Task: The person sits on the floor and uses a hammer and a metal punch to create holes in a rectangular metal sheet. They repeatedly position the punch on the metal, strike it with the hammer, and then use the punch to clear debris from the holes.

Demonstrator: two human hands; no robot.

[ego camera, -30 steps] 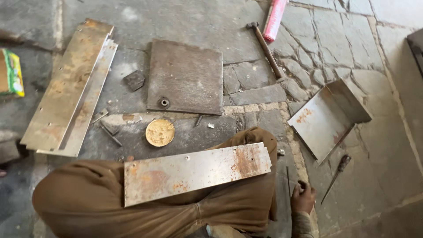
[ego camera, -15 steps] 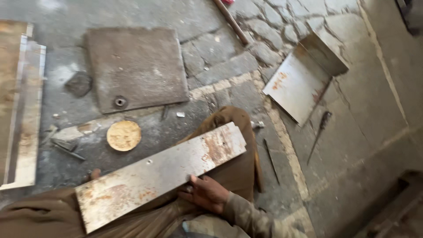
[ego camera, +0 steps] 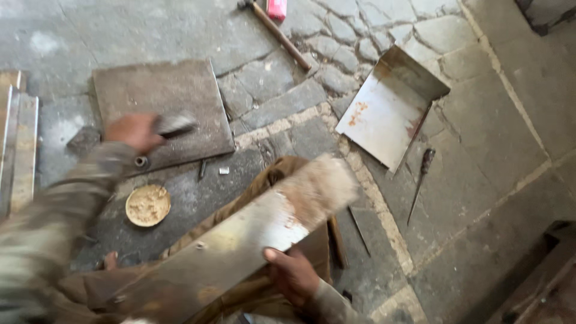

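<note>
The right hand [ego camera: 294,275] is gripping the lower edge of a long, rusty, flat steel strip [ego camera: 240,240], with the thumb lying on top, and the strip is resting across the person's lap, tilted with its far end pointing toward 1 o'clock. The left hand [ego camera: 135,131] is reaching out at 10 o'clock and is closing around a small grey metal piece [ego camera: 174,124], which is blurred, so I cannot tell exactly what kind of tool it is. This hand is hovering over a dark square steel plate [ego camera: 162,102] lying on the stone floor [ego camera: 480,150]. Just below the plate, at 9 o'clock from the strip, a round shallow yellow dish [ego camera: 147,205] is sitting. At 2 o'clock a bent sheet-metal tray [ego camera: 384,111] is lying, with a thin screwdriver [ego camera: 420,180] beside it, and a hammer [ego camera: 279,30] is lying at 12 o'clock. In my judgement, the strip is needing a firm grip near its middle, so that it is not sliding off the knee while the other hand is working.
</note>
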